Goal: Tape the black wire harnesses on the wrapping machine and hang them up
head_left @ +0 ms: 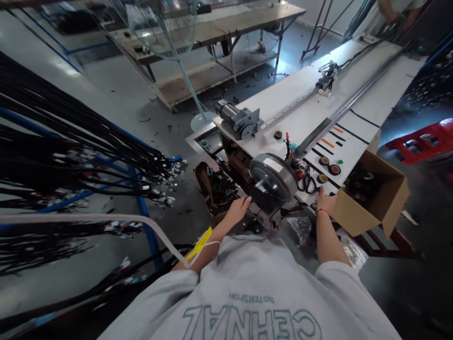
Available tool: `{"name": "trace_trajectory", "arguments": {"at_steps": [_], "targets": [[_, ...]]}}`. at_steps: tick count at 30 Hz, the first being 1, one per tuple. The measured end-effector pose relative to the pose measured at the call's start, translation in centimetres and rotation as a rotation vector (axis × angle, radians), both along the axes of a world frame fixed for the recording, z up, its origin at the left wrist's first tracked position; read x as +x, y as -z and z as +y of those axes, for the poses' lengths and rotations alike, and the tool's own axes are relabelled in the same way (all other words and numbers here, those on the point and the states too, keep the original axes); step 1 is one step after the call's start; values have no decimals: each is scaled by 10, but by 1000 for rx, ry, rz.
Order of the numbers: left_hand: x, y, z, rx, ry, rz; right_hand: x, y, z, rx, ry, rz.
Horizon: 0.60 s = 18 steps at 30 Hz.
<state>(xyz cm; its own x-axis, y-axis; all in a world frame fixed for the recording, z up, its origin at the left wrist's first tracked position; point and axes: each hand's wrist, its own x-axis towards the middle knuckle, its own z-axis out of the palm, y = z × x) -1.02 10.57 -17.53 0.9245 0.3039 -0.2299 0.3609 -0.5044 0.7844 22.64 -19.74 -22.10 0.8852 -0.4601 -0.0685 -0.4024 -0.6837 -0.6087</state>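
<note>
My left hand (239, 210) is beside the metal frame at the bench's near end, left of a large round reel (272, 178). Its fingers are curled together, and whatever may be in them is hidden. My right hand (326, 203) rests at the near edge of the white bench (283, 111), with a finger stretched forward and nothing visible held. Just ahead of it lie black-handled scissors (309, 183) and a roll of tape (322, 179). An open cardboard box (385, 203) stands right against this hand.
A motor (231, 113) is mounted at the bench's left corner. Black and orange strips (326, 143) lie on top. Hanging cable bundles (71, 118) crowd the left side. A fan (166, 28) stands ahead, and another person's hands (392, 16) show at the far end.
</note>
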Motion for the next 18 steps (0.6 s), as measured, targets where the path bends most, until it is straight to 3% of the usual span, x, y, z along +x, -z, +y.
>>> {"name": "trace_trajectory", "arguments": {"at_steps": [5, 12, 18], "targets": [[13, -2, 0, -103, 21, -20, 0, -2, 2, -14, 61, 24], [16, 7, 9, -546, -134, -1, -4, -11, 7, -8, 79, 33], [18, 6, 3, -646, -104, -12, -2, -6, 4, -3, 69, 27]]}}
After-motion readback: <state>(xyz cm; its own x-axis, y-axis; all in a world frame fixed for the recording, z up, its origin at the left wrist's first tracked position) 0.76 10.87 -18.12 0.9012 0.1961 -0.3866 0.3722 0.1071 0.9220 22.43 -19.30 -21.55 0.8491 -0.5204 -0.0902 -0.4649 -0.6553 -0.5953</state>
